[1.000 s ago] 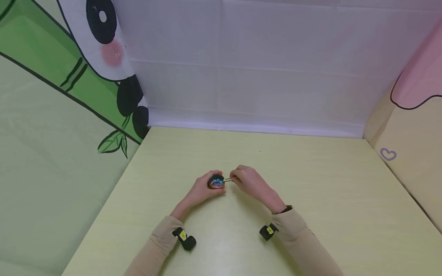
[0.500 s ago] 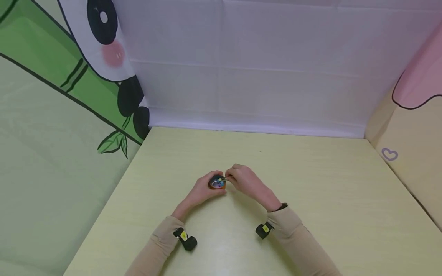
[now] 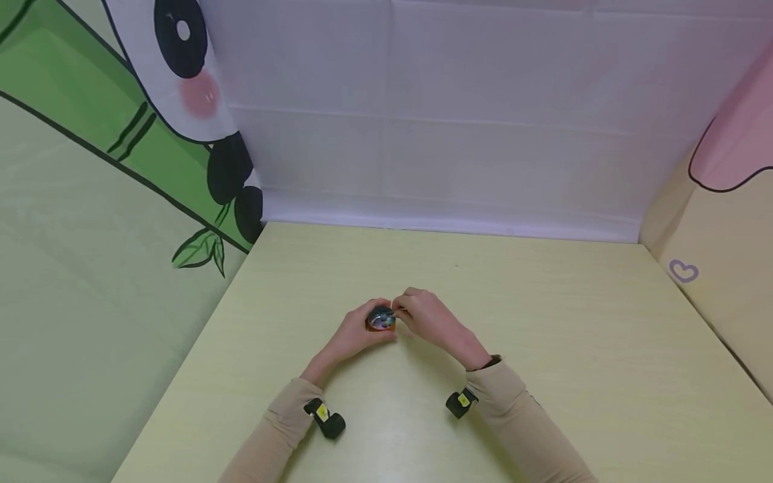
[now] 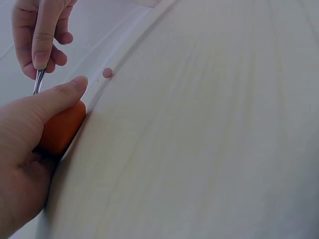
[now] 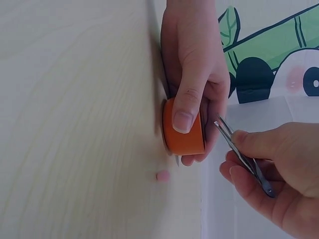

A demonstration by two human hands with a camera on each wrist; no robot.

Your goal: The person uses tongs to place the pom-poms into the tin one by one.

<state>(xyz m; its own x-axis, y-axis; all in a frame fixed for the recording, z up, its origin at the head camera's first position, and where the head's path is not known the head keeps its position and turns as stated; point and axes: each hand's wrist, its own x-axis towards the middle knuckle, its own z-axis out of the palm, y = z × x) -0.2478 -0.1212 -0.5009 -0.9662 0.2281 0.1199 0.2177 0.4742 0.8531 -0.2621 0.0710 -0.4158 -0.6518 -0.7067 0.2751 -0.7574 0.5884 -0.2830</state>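
In the head view a small round orange container [image 3: 381,319] stands on the table, with small coloured bits visible in its open top. My left hand [image 3: 355,330] grips its side, and the thumb [image 5: 187,109] lies along the orange wall in the right wrist view. My right hand [image 3: 430,320] pinches metal tweezers [image 5: 245,158] between thumb and fingers. Their tips point at the container's opening, right at the rim. In the right wrist view nothing shows between the tips. Close to the container a small pink piece [image 5: 163,176] lies on the table.
The pale wooden table [image 3: 513,288] spreads out around both hands. At its back hangs a white cloth [image 3: 435,154]; printed cloth [image 3: 121,282] borders the left side. A black camera [image 3: 331,424] is strapped at the left wrist, another camera [image 3: 460,404] at the right.
My right hand has moved left with the tweezers, bringing their tips from beside the container to over its opening. The left hand and the container stay almost in place.
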